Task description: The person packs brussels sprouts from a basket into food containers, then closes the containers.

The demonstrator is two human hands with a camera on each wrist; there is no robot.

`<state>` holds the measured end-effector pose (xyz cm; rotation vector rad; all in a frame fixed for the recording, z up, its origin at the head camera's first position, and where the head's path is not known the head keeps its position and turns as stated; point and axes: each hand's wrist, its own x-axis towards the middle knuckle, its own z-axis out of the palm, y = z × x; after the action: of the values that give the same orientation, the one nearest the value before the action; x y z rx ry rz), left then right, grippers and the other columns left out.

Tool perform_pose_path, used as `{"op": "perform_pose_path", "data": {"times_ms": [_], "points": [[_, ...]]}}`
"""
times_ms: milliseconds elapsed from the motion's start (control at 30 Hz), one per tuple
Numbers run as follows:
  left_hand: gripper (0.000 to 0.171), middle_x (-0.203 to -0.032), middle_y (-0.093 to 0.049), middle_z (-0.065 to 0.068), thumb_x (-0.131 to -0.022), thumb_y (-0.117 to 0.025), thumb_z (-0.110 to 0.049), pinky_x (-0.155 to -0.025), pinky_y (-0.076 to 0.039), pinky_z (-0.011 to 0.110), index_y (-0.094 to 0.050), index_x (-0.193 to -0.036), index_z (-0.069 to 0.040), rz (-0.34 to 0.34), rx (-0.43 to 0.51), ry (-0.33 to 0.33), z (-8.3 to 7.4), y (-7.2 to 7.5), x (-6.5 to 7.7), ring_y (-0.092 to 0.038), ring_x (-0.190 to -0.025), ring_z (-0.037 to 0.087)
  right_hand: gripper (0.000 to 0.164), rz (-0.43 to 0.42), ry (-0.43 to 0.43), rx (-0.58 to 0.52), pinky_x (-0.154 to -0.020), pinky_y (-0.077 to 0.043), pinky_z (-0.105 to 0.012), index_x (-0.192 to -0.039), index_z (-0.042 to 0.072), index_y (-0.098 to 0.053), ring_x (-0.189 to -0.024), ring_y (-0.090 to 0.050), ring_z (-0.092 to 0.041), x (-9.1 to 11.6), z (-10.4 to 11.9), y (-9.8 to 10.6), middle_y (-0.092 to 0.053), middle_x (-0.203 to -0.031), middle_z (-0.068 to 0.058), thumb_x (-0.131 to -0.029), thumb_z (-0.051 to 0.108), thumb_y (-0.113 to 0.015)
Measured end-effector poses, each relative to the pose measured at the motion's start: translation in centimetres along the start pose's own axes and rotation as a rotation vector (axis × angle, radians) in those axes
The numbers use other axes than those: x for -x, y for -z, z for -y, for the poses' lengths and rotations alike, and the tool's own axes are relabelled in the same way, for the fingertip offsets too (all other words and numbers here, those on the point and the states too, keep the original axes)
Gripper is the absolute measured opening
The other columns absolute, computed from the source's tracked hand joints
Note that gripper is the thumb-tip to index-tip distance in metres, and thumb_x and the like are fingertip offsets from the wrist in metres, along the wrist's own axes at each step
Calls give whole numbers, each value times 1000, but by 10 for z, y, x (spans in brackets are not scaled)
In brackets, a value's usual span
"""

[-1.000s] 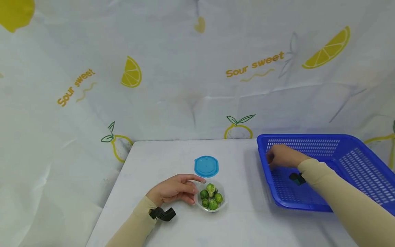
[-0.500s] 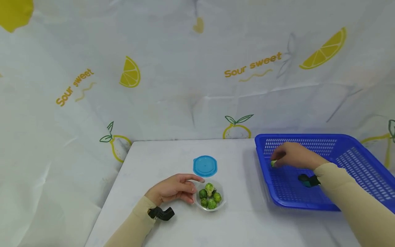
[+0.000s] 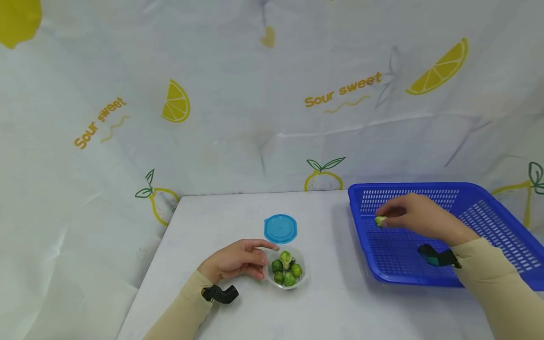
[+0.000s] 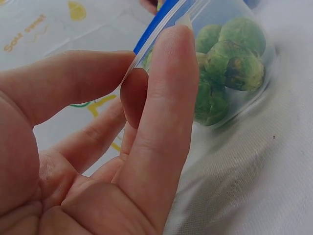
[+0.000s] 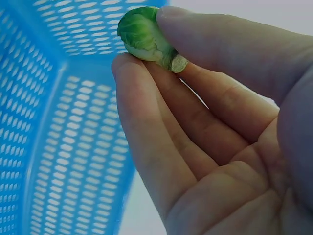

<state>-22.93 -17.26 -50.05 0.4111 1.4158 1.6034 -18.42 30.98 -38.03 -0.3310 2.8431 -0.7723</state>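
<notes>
Between thumb and fingertips my right hand point(image 3: 414, 217) pinches a small green Brussels sprout point(image 5: 146, 36), its cut stem pale. That hand is over the left part of the blue plastic basket point(image 3: 365, 264). On the table, my left hand point(image 3: 238, 259) holds the left rim of a small clear plastic bowl point(image 3: 303, 278), with fingertips on the rim in the left wrist view. Several Brussels sprouts point(image 4: 234, 63) lie in the bowl. A blue lid point(image 3: 280, 228) lies flat just behind it.
The slotted basket stands on the right of the white table point(image 3: 212, 212). A white sheet point(image 3: 238, 118) printed with lemons hangs along the back and left. Black wrist cameras point(image 3: 221, 294) sit on both sleeves.
My right hand has risen from the basket's left side and shifted right, with a Brussels sprout now showing in its fingertips. The left hand keeps its place at the bowl.
</notes>
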Motion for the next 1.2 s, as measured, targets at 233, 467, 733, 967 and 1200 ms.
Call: {"op": "perform_pose_path", "data": {"times_ms": [233,467,733,967,1200], "points": [[58,-94,-77,2,-104,-65,-5,-81,-70,31,-47,-160,-2,2,-2,-3,-1,1,0,-79,-83,14,21,-55,37,-29,-89,-63,-44,-117,21,-82,-104,-73,-16,0,31,-1,-80,-109,7,-99,32,-80],[57,-95,-77,2,-104,-67,-7,-81,-70,31,-50,-158,-4,-15,-15,9,-1,3,1,-79,-83,14,24,-51,68,-93,-91,-63,-41,-120,22,-81,-107,-73,-15,-14,70,-18,-79,-111,7,-99,34,-80],[53,-92,-76,2,-105,-66,-7,-82,-70,32,-53,-156,-6,-32,-34,20,-1,4,0,-78,-82,14,17,-2,151,-201,-90,-66,-39,-115,21,-81,-103,-74,-13,-37,113,-59,-79,-108,6,-98,24,-81],[54,-91,-76,2,-105,-65,-9,-82,-69,31,-52,-157,-6,-16,-28,24,-4,4,0,-78,-82,14,15,49,256,-281,-87,-66,-28,-112,17,-81,-97,-73,-9,-46,135,-97,-79,-102,7,-97,19,-82],[53,-92,-77,2,-106,-62,-3,-80,-69,32,-50,-158,-4,-1,-6,-4,-1,8,-1,-79,-81,15,14,105,282,-316,-84,-63,-22,-108,21,-81,-94,-73,-6,-51,146,-124,-78,-98,10,-94,17,-84]]}}
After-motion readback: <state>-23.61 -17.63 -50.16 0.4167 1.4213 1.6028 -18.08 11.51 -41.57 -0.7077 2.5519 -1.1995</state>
